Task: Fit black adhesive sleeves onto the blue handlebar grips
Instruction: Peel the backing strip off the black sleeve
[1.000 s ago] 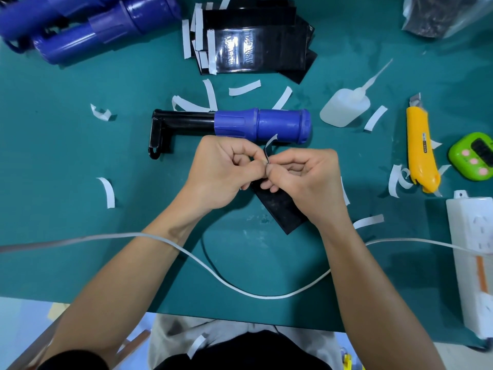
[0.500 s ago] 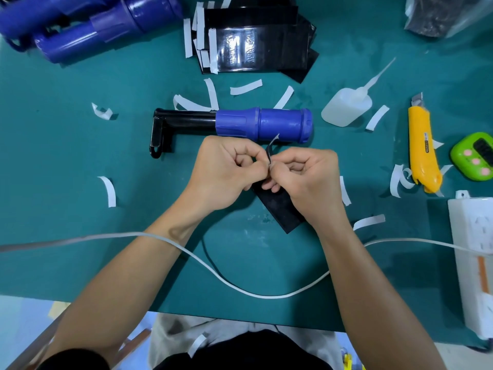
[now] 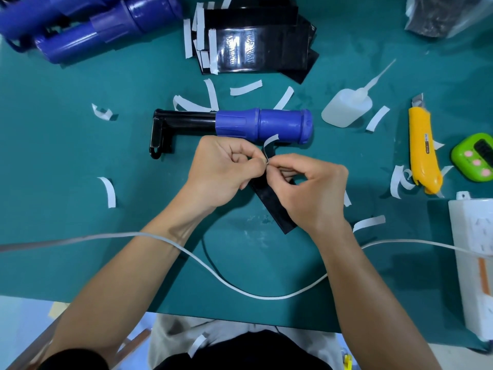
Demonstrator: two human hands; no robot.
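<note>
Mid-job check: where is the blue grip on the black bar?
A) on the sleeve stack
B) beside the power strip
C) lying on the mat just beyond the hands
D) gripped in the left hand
C: the blue grip lies on the green mat beyond the left hand and right hand, which both pinch the black sleeve.

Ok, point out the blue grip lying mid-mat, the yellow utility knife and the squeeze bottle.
blue grip (image 3: 282,126): head view, on its smooth blue barrel.
utility knife (image 3: 422,148): head view, on its yellow body.
squeeze bottle (image 3: 344,109): head view, on its translucent body.
</note>
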